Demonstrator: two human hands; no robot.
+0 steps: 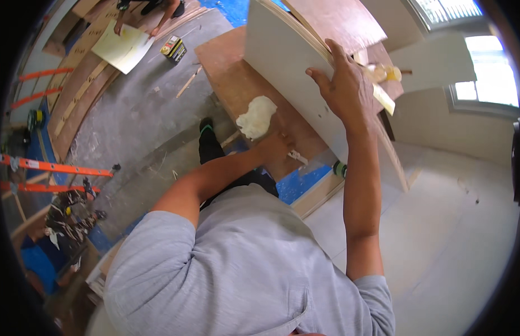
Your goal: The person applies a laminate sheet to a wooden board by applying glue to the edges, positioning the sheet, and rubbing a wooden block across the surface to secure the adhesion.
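Shirt (243, 257); right hand (346, 87), thumb spread, at panel (282, 70); left hand (275, 147), fingers unclear, over board (229, 75); gray floor (125, 106), window (491, 73).

The place looked like an indoor building site doubling as a woodworking area: orange ladder rails (58, 166), wooden sheets (229, 70), blue sheeting (296, 187) and a scrap-strewn grey floor (125, 129) showed it, beside 2 windows (492, 64) in a plain wall (419, 112).

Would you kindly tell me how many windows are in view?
2: one window at the top right, and a lower window beneath it, partly covered by a pale panel. The panel could hide others.
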